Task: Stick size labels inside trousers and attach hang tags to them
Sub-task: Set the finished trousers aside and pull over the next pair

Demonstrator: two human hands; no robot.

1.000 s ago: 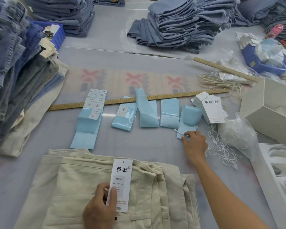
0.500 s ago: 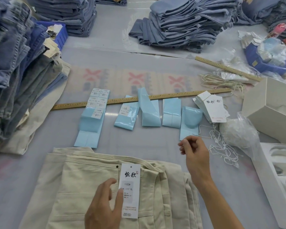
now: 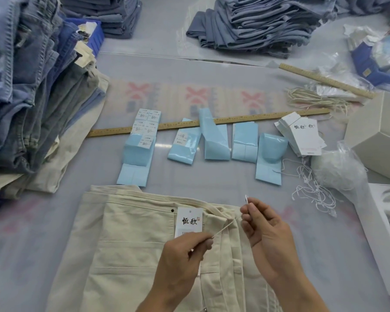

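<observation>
Folded cream trousers (image 3: 131, 244) lie in front of me with a white hang tag (image 3: 189, 219) resting near the waistband. My left hand (image 3: 180, 262) pinches a cream belt loop (image 3: 222, 230) and lifts it off the waistband. My right hand (image 3: 266, 235) pinches the tip of a thin white tag string (image 3: 246, 198) just above the loop. Blue strips of size labels (image 3: 140, 143) lie in a row along a wooden ruler (image 3: 212, 122). A stack of blank hang tags (image 3: 302, 136) sits to the right of them.
Loose white strings (image 3: 313, 188) and a clear bag of strings (image 3: 340, 170) lie at the right, beside white boxes (image 3: 374, 131). Piles of denim trousers (image 3: 32, 86) stand at the left, more blue piles (image 3: 257, 23) at the back. A blue bin (image 3: 95, 39) sits behind the left pile.
My right hand lifted a string from the table and brought it over the waistband. My left hand left the hang tag and took hold of the belt loop.
</observation>
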